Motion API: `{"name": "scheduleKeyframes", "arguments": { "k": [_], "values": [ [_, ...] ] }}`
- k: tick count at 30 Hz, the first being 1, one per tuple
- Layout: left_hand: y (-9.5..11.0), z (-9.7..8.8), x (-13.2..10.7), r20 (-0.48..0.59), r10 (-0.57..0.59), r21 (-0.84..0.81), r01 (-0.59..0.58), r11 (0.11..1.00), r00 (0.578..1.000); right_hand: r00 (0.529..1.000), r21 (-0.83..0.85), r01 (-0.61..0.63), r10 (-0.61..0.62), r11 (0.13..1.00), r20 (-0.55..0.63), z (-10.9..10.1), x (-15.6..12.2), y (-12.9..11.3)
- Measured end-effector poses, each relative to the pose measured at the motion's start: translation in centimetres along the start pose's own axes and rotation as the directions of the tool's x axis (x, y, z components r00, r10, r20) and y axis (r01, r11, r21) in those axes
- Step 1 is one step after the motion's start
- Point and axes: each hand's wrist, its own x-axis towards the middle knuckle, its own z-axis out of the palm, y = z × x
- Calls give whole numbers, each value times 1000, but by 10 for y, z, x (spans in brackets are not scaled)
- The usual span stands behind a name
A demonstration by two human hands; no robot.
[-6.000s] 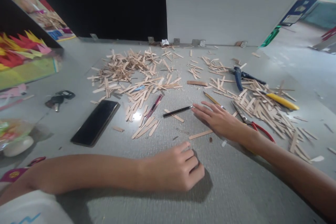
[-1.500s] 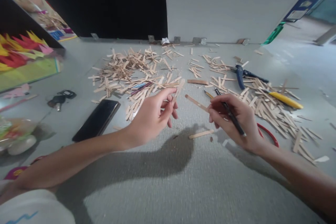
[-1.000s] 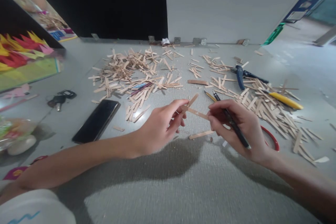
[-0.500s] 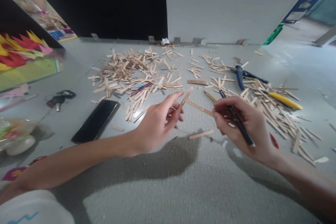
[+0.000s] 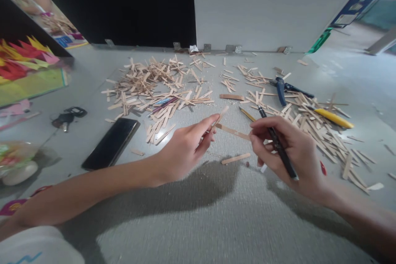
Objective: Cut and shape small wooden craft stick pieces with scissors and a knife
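Tabletop (image 5: 198,222) fills most of your view, grey and rough, and it runs back to a black board (image 5: 123,4) and a white board (image 5: 262,8). Your arms come in from the bottom; your right arm is cut off at the corner. A big pile of sticks (image 5: 154,84) lies far back on the left, and another pile (image 5: 309,126) spreads out on the right. A dark phone (image 5: 111,143) lies flat, left of your left hand (image 5: 182,150), with keys (image 5: 66,116) farther left. Your left hand is up off the table and pinches a short stick (image 5: 222,114) between thumb and first finger; its lower end is hidden in your fingers. Your right hand (image 5: 292,152) is closed around a black pen (image 5: 276,144) that lies across the palm, and its fingertips also pinch a long stick (image 5: 232,131). The far end of the long stick meets the short stick between your hands, but you cannot tell if they touch. A loose stick (image 5: 235,158) lies on the table just under them. Blue pliers (image 5: 281,90) and a yellow tool (image 5: 332,118) sit half under sticks. A tiny red bit (image 5: 322,168) peeks out behind your right hand; the rest is hidden.
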Motion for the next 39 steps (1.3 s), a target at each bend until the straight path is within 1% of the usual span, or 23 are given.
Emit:
{"name": "scheduleKeyframes", "arguments": {
  "k": [3,6,8,10,13,17,19,21,22,23,24,26,28,29,31,33,35,37,39],
  "values": [
    [-1,2,-1,1,20,14,-20,1000,1000,999,-25,11,-12,1000,-30,-1,-1,-2],
    [-1,3,-3,-16,64,50,-63,997,998,997,-106,52,-58,993,-46,-1,-4,-3],
    [-1,4,-5,6,102,78,-102,992,995,992,-182,89,-103,979,-70,-1,-6,-5],
    [0,5,-7,54,120,93,-124,988,991,987,-229,123,-143,966,-76,-2,-8,-7],
    [1,6,-9,99,107,56,-113,992,989,989,-205,134,-142,970,-29,-2,-8,-9],
    [2,8,-9,128,84,-51,-78,996,988,996,-119,88,-86,989,25,-2,-5,-7],
    [4,8,-8,123,8,-121,7,993,992,996,-97,85,-81,992,35,-2,-5,-5],
    [8,7,-5,112,-147,-262,172,950,983,995,-100,96,-93,990,31,-2,-5,-4],
    [11,7,-3,111,-242,-352,266,897,964,995,-105,101,-99,989,28,-2,-6,-4],
    [13,6,0,124,-333,-446,352,823,935,995,-113,103,-101,988,24,-2,-6,-4],
    [15,5,2,134,-408,-527,414,742,903,995,-117,104,-102,988,21,-2,-7,-4],
    [18,3,6,235,-487,-605,519,604,841,995,-122,101,-99,987,21,-1,-6,-5],
    [19,3,9,296,-506,-637,562,528,810,994,-119,105,-102,987,35,-1,-5,-6],
    [19,3,10,306,-508,-645,567,511,806,994,-117,105,-100,988,46,0,-5,-6],
    [18,3,10,298,-508,-654,560,508,808,992,-111,109,-101,988,74,0,-4,-6],
    [17,2,10,302,-495,-635,559,533,815,988,-96,119,-108,988,113,0,-4,-4],
    [18,1,10,318,-476,-590,564,577,820,982,-76,134,-122,988,145,1,-4,-2],
    [21,0,11,335,-468,-542,574,614,817,978,-53,141,-131,989,160,4,-5,-1],
    [24,-1,12,350,-473,-511,588,627,808,977,-38,142,-134,989,166,6,-5,-1]
  ]
}}
